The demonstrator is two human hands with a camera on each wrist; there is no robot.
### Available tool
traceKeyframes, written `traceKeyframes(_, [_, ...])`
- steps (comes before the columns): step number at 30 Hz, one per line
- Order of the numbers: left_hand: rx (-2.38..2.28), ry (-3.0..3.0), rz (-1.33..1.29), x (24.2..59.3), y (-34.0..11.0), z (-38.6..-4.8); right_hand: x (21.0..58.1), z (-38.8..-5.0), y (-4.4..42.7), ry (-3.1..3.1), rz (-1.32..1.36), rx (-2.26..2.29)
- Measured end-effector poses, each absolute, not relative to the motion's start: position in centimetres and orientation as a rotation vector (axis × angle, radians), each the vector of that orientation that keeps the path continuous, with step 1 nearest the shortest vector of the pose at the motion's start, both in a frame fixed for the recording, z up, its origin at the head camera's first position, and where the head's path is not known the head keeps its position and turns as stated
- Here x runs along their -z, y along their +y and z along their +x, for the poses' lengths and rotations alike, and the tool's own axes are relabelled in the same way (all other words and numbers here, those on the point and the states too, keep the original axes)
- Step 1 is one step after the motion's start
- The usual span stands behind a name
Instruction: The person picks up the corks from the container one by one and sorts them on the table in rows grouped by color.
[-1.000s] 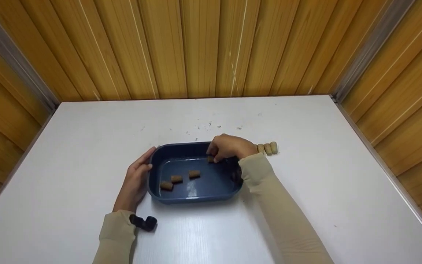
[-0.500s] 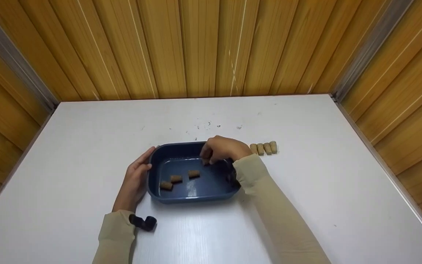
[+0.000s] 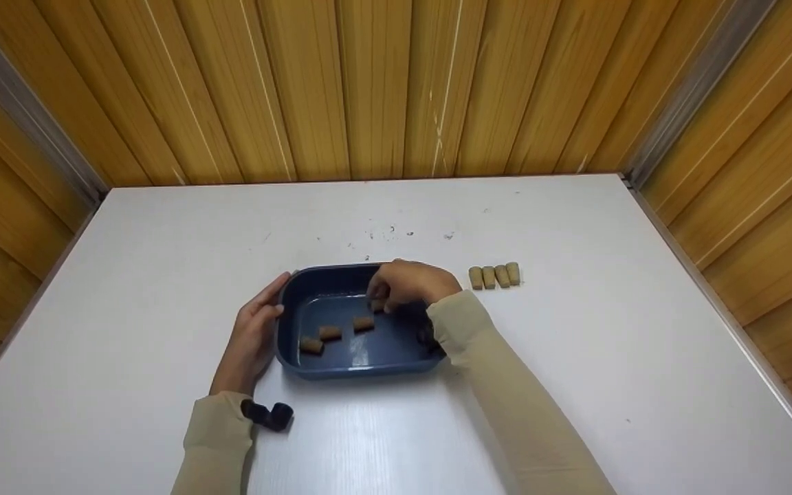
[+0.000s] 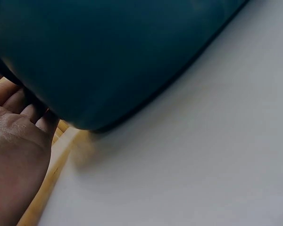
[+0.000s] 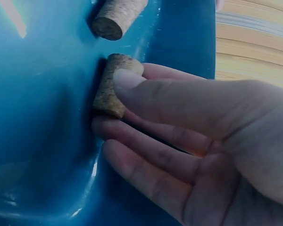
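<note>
A blue rectangular tray (image 3: 361,371) sits on the white table. My left hand (image 3: 253,337) lies against its left outer wall, thumb tip at the rim and fingers along the corner; in the left wrist view the fingers (image 4: 26,106) meet the tray's outside. Inside the tray, my right hand (image 3: 413,282) pinches a cork (image 5: 108,96) between thumb and fingers, close to the far wall. Another cork (image 5: 120,19) lies just past it in the right wrist view. Three loose corks, among them the rightmost cork (image 3: 363,324), rest on the tray's floor toward the left.
To the right of the tray, several corks (image 3: 489,277) stand side by side in a row on the white table (image 3: 630,330). Wood-patterned panels (image 3: 375,89) enclose the back and sides. A black wrist camera (image 3: 269,415) is strapped to the left sleeve.
My right hand has moved left along the tray's far side with the cork, uncovering the full row of corks outside. My left hand and the tray have stayed nearly still.
</note>
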State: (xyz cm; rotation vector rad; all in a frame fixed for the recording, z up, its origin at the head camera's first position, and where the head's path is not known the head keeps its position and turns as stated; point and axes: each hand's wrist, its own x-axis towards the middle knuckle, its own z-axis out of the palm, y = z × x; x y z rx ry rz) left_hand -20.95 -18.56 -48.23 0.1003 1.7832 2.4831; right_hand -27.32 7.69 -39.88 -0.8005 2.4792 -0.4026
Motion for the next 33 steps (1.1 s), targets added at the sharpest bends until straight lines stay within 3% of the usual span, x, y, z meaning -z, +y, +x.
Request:
traceKeyframes(13, [-2.470, 1.802, 0.138, 48.5, -18.7, -21.1, 40.6, -27.5, 7.9, 2.488, -0.864, 0.381])
traceKeyframes(33, [-2.476, 1.786, 0.099, 48.3, -18.6, -21.0, 37.6, -27.2, 10.4, 2.455, -0.999, 0.719])
